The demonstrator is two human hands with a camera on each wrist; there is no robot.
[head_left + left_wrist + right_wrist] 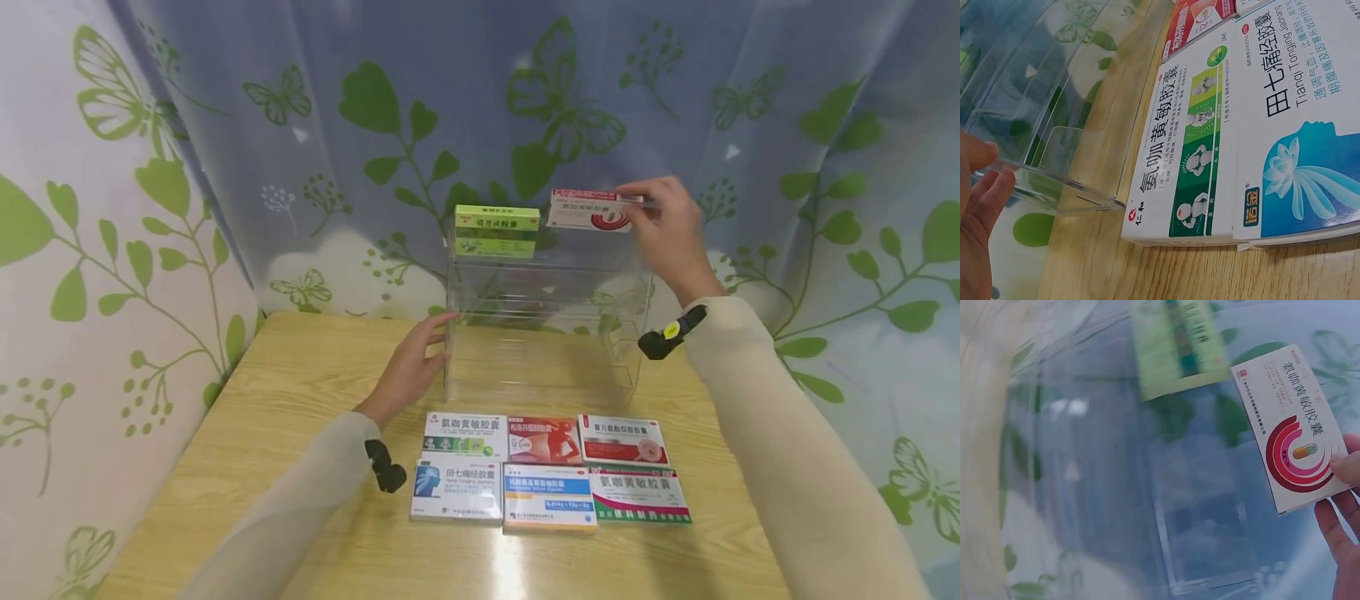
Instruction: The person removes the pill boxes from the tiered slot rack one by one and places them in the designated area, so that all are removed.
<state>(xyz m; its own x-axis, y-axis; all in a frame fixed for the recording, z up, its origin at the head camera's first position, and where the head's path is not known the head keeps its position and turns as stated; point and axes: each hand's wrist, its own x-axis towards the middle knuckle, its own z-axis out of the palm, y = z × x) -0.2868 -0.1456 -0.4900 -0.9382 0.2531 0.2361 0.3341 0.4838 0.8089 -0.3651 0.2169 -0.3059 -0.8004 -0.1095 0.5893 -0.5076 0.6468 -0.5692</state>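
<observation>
My right hand point(671, 237) pinches one end of a white and red medicine box point(588, 212) over the right part of the top tier of a clear acrylic rack point(547, 333). In the right wrist view, thumb and fingers hold that medicine box point(1294, 428) by its edge. A green medicine box point(497, 233) stands upright on the top tier at the left. Against the rack's left side, my left hand point(412, 367) rests its fingers; the left wrist view has this hand point(979, 206) beside the clear panel, holding no box.
In front of the rack, several medicine boxes lie flat in two rows, among them a white and green box point(465, 435), a red box point(543, 440) and a blue and white box point(550, 497). Patterned curtains point(450, 100) hang behind the wooden table point(300, 400).
</observation>
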